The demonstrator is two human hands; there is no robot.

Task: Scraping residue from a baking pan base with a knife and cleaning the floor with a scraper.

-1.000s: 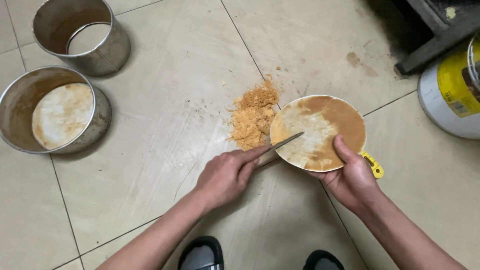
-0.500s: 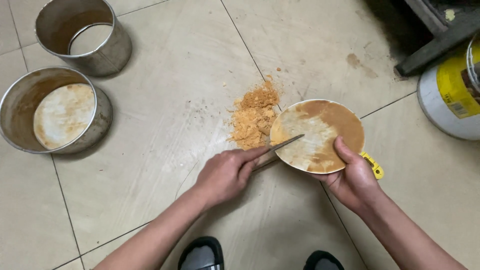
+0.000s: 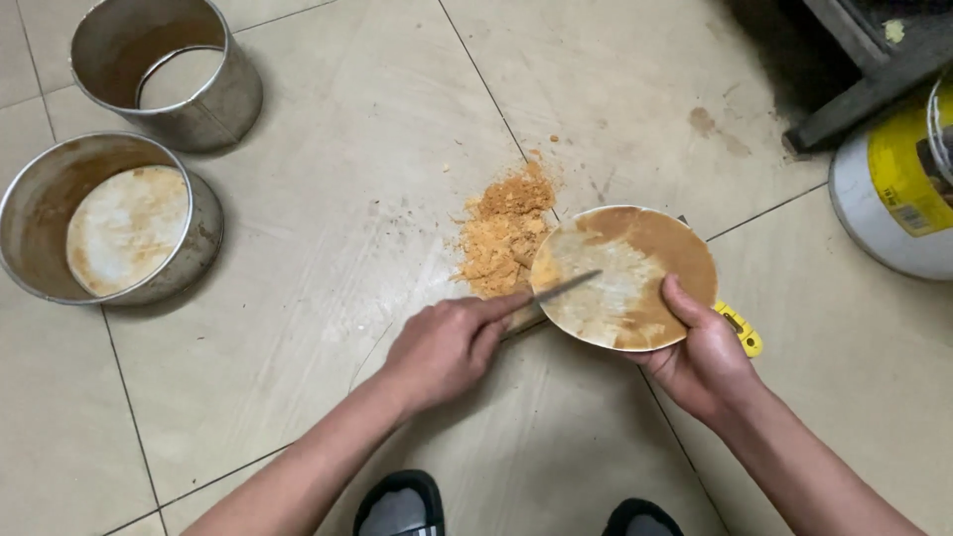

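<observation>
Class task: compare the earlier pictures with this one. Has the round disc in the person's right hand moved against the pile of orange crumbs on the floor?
No. The round disc sits just right of the crumb pile, as before.

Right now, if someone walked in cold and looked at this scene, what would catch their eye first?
Probably the orange-brown crumbly heap on the pale tiled floor at centre. Just right of it, the right hand holds a round flat metal disc smeared brown, while the left hand lays a thin metal blade across it. At far left stand two round metal tins, one behind the other.
</observation>
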